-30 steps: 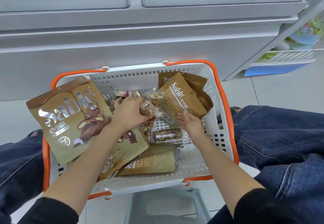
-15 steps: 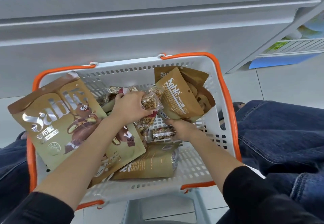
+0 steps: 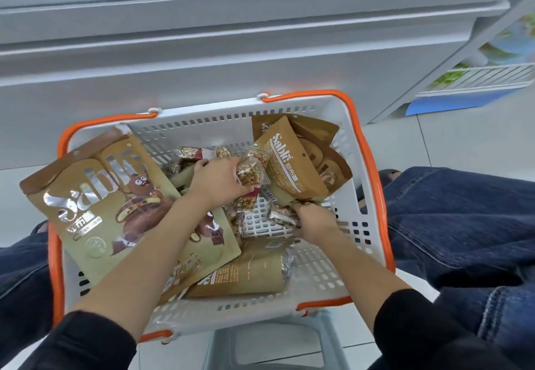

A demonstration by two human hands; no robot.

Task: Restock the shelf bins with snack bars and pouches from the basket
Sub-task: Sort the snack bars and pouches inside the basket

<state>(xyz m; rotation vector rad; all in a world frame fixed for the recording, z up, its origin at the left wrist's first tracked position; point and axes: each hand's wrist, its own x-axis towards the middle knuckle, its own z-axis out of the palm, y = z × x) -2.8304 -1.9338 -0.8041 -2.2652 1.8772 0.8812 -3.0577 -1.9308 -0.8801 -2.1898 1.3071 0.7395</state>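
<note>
1. Basket [image 3: 351,167], white with an orange rim, sits on a grey stool [image 3: 260,346] between the person's knees, in front of the grey shelf unit [image 3: 231,51]; no shelf bin interior is in view
2. Left hand [image 3: 215,180] has its fingers curled round a clear-wrapped snack bar [image 3: 249,168], held above the loose bars near the basket's middle; as half a second ago, that grip is unchanged
3. Right hand [image 3: 314,220] has come down from the upright brown pouch [image 3: 289,167], which it touched a second ago, to the basket floor. Its fingers are now curled over a second bar [image 3: 285,217]; motion blur there means the hold appears closed but cannot be confirmed as firm
4. Large gold pouch [image 3: 95,204] leans over the left rim; another brown pouch [image 3: 249,274] lies flat at the near side. Neither has been shifted
5. Assessment: the change indicates bars are being gathered first, one per hand, with pouches left for later. Nothing has reached the bins; restocking is at the pick-up stage
</note>
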